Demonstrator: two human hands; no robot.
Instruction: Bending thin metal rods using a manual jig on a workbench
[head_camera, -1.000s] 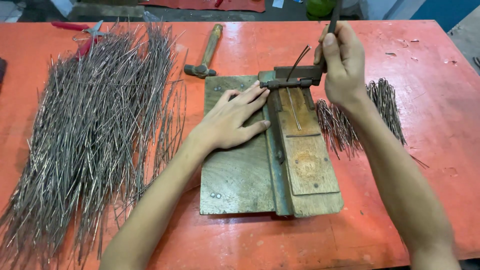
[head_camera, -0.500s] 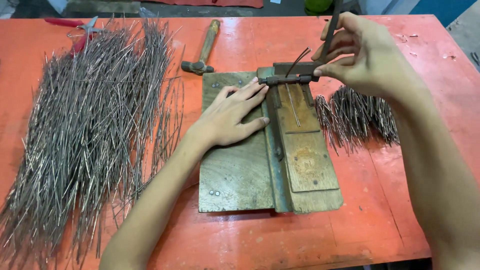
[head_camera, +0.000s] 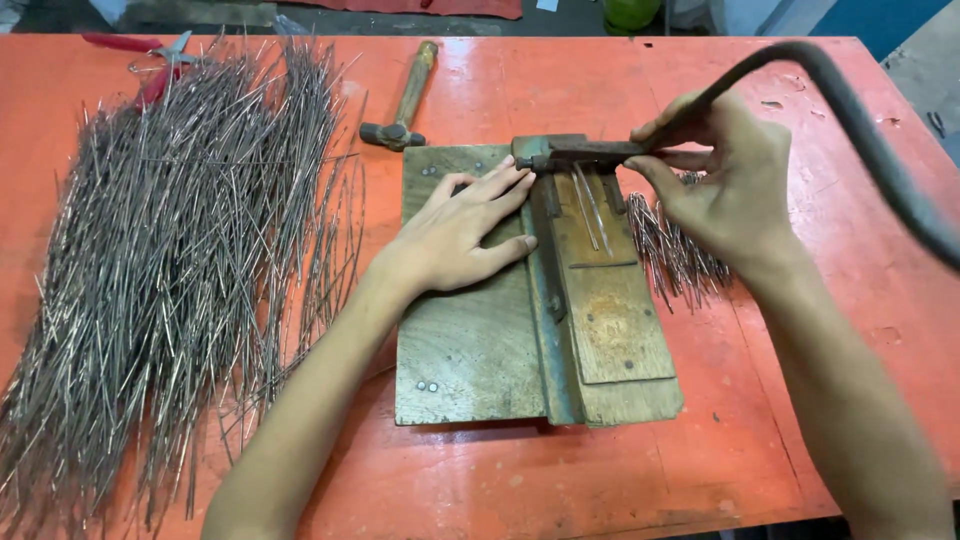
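Wires (head_camera: 592, 205) lie on jig (head_camera: 470, 340); left hand (head_camera: 462, 225) flat, grip open; right hand (head_camera: 725, 180) grips lever (head_camera: 850, 100).

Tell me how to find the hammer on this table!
Start at the orange table and find the wooden board in its middle. Just beyond the board's far left corner lies the hammer. It alone has a pale wooden handle and a dark metal head, unlike the thin wires beside it.
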